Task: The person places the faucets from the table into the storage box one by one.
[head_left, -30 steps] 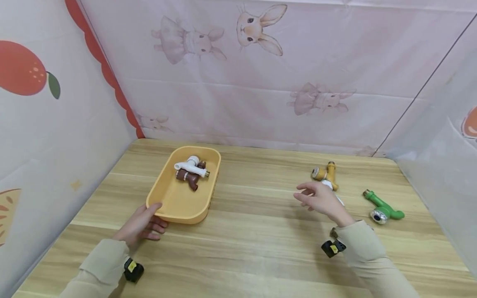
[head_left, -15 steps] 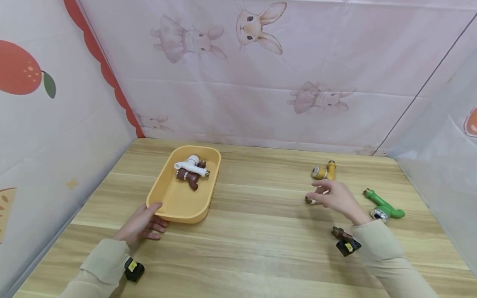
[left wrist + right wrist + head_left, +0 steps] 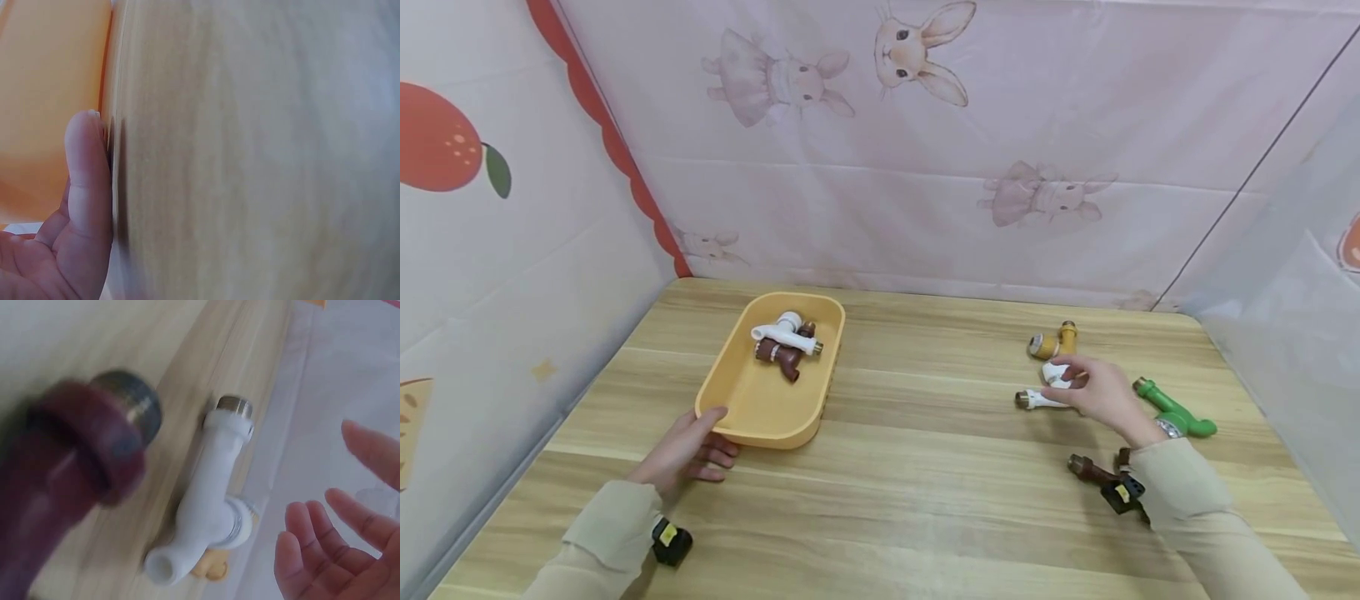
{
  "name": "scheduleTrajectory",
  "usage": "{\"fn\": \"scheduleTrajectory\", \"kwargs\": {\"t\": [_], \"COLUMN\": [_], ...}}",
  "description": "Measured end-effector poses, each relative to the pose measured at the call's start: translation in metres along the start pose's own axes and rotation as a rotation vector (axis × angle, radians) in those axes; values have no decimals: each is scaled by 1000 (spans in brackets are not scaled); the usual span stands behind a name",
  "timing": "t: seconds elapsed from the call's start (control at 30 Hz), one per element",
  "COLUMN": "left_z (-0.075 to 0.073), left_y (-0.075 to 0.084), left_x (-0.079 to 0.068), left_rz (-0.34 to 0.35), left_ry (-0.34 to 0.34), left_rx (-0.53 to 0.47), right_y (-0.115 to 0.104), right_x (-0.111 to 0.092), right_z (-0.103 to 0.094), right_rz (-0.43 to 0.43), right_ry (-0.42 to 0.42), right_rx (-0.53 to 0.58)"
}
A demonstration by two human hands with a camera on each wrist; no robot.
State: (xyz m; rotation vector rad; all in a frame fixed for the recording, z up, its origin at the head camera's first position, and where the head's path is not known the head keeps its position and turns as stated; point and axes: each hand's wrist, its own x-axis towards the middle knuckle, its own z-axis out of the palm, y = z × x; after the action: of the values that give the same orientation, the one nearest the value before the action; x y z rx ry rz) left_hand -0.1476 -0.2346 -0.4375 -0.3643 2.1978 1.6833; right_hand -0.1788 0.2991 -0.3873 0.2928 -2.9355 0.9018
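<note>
My left hand (image 3: pixel 681 454) grips the near left corner of a yellow plastic tray (image 3: pixel 833 367), thumb over the rim and fingers outside it. Inside the tray, a white tap (image 3: pixel 786 337) lies across a brown tap (image 3: pixel 788 362). My right hand (image 3: pixel 1108 396) hovers over another white tap (image 3: pixel 1037 400) on the table, partly covering it in the head view. In the right wrist view its fingers (image 3: pixel 356 515) are spread apart, with a gap between them and that white tap (image 3: pixel 209 469).
A yellow tap (image 3: pixel 1067 340) lies behind the white one, and a green tap (image 3: pixel 1180 417) to the right. Another brown tap (image 3: pixel 1093 472) sits nearer, partly hidden by the right wrist camera (image 3: pixel 1123 494). Printed cloth walls (image 3: pixel 850 225) border the wooden table (image 3: pixel 910 500).
My right hand has moved to the right above the table, uncovering more of the white tap and the nearer brown tap. The left hand and tray stay in place.
</note>
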Motion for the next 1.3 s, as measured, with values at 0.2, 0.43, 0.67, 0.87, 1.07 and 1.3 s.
{"fn": "scheduleTrajectory", "kwargs": {"t": [0.2, 0.43, 0.67, 0.87, 1.07, 1.3], "left_z": [0, 0, 0, 0, -1, -1], "left_y": [1, 1, 1, 1, 2, 2], "left_x": [-1, 0, 0, 0, 0, 0], "left_rz": [-1, -7, -8, 3, 6, 3], "left_ry": [0, 5, 0, -4, -9, -9], "left_rx": [-1, -5, -6, -4, -6, -3], "right_y": [9, 22, 34, 38, 45, 48], "right_x": [1, 7, 13, 16, 22, 27], "right_z": [-5, -10, -9, -9, -9, -7], "right_rz": [-5, 2, 18, 73, 151, 138], "right_ry": [-45, -84, -135, -197, -275, -327], "right_rx": [-3, -25, -78, -63, 1, 17]}}
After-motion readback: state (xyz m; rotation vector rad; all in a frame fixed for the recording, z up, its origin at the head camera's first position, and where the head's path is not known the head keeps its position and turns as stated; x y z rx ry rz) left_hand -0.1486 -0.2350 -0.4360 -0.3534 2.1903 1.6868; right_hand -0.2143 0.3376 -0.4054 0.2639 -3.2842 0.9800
